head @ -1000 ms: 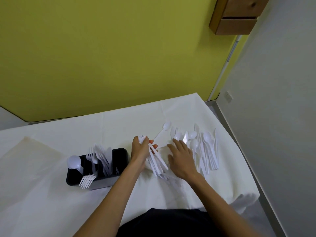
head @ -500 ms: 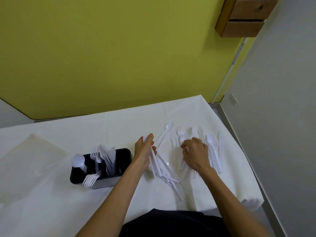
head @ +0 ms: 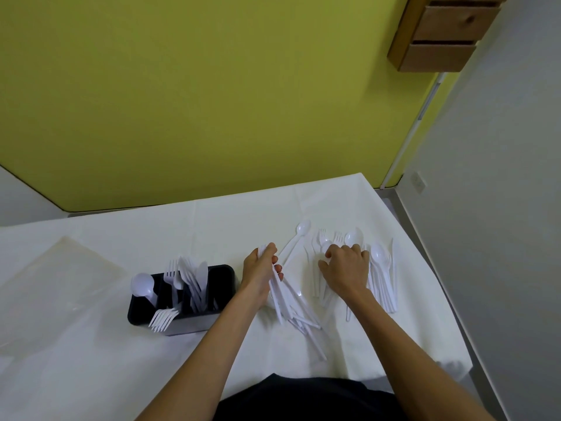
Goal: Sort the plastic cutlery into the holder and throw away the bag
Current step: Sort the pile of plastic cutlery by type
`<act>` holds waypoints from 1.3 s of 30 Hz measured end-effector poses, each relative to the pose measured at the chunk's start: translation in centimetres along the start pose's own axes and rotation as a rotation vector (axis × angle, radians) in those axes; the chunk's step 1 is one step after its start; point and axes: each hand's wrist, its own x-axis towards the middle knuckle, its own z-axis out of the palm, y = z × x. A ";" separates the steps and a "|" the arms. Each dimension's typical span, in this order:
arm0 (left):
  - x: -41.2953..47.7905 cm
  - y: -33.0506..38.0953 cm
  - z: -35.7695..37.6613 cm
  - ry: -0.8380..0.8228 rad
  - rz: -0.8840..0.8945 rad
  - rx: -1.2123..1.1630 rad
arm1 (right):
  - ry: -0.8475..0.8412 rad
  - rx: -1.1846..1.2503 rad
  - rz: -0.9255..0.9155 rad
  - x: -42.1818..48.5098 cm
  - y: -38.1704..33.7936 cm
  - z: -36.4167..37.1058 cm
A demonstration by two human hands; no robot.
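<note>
Head view. Left hand (head: 261,273) is clenched round a fork bundle (head: 287,302), tines at the far end, handles fanning toward the near edge; it sits just right of the black holder (head: 227,276). The holder stands on the white-clothed table (head: 212,232), left of centre. A round spoon (head: 142,284) is upright at its left end, with forks and knives beside it. Right hand (head: 346,268) lies knuckles-up on the loose cutlery pile (head: 384,278) at the right, fingers curled down among spoons; cannot tell whether they pinch one. A lone spoon (head: 303,228) lies between the hands, far side. The clear bag (head: 60,278) lies flat at the left, apart from the holder.
</note>
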 end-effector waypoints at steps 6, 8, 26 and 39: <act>-0.1 0.0 0.5 -0.001 -0.003 0.008 | 0.003 -0.034 0.031 0.2 1.0 -0.1; -0.3 -0.2 0.7 -0.004 -0.005 0.015 | 0.001 -0.050 0.020 0.0 1.2 -0.1; -0.3 0.1 1.0 0.019 0.037 0.113 | 0.138 0.273 0.024 2.4 -1.3 -1.5; -1.2 1.4 3.0 -0.050 0.328 0.231 | -0.210 0.631 -0.172 -2.5 -2.6 -6.8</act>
